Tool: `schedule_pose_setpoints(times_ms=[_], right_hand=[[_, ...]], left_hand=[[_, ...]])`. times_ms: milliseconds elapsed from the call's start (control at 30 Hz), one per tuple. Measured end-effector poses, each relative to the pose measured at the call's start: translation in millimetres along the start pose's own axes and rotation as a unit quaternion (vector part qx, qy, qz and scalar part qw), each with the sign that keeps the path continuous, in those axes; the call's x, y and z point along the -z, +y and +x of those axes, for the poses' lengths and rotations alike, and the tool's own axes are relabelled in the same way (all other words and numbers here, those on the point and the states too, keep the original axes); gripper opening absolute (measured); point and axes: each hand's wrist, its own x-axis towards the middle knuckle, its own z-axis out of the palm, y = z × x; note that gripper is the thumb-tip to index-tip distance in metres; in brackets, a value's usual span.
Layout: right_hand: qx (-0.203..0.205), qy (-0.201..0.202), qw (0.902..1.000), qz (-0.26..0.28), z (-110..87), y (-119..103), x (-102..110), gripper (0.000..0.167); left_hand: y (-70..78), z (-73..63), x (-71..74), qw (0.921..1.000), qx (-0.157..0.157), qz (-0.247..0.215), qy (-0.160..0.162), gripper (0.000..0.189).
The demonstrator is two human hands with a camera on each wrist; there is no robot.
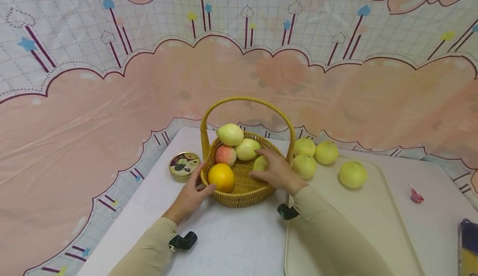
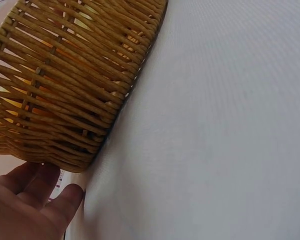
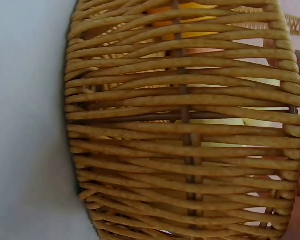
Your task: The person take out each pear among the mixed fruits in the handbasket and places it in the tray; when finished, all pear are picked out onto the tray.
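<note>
An oval wicker basket (image 1: pixel 242 199) with a tall arched handle stands on the white table. At its left rim my left hand (image 1: pixel 191 195) grips the side, fingers outside and thumb by the orange (image 1: pixel 221 177). In the left wrist view the left hand's fingers (image 2: pixel 40 182) lie low against the weave. My right hand (image 1: pixel 278 169) reaches over the right rim, its thumb and fingers around a round yellow-green fruit (image 1: pixel 260 164) inside. A reddish peach (image 1: pixel 225 155) and two pale yellow-green fruits (image 1: pixel 230 134) fill the basket's back left. Woven strips largely hide the fruit in the right wrist view.
Right of the basket lies a cream tray (image 1: pixel 351 226), with several round yellow-green fruits (image 1: pixel 352 174) on it or near its back edge. A round printed tin (image 1: pixel 184 164) sits left of the basket. A wrapped lollipop (image 1: pixel 416 196) lies far right. Patterned cloth (image 1: pixel 239 72) hangs behind.
</note>
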Motion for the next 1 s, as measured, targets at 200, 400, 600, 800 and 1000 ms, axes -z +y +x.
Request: schedule_pose_setpoints(times_ms=[200,400,600,800,1000], right_hand=[[-0.019,0.000,0.9998,-0.012,6.1,0.4,1.3,0.077],[-0.038,-0.012,0.9990,-0.022,9.4,-0.2,1.8,0.077],[-0.058,-0.031,0.9973,-0.031,8.7,0.2,1.1,0.077],[-0.068,-0.033,0.9967,-0.029,8.6,1.4,-0.2,0.076],[-0.081,-0.016,0.9963,-0.024,8.7,-0.1,-2.4,0.078]], left_hand=[[2.4,2.0,-1.2,1.0000,-0.004,0.007,-0.002,0.085],[3.2,0.4,-2.0,1.0000,0.000,0.006,-0.002,0.085],[0.6,-0.1,-3.7,1.0000,0.003,0.001,-0.005,0.086],[-0.6,1.1,-4.2,1.0000,0.003,-0.002,-0.006,0.086],[-1.9,2.0,-3.3,1.0000,0.000,0.000,-0.006,0.085]])
